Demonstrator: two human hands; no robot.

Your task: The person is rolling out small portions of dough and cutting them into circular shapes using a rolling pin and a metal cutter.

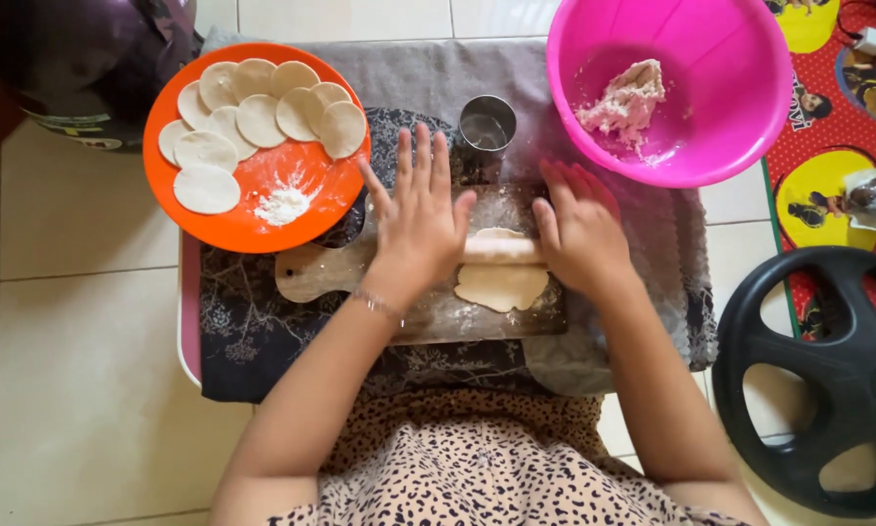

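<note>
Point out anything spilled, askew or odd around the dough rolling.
Nothing is badly wrong. Loose flour sits in a small heap on the orange plate beside the dough rounds, and crumbs cling inside the pink bowl. The dough sheet under the rolling pin is uneven.

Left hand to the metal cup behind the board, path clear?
Probably yes: the left hand lies flat on the rolling pin, and the metal cup stands just beyond its fingertips, nothing between.
</note>
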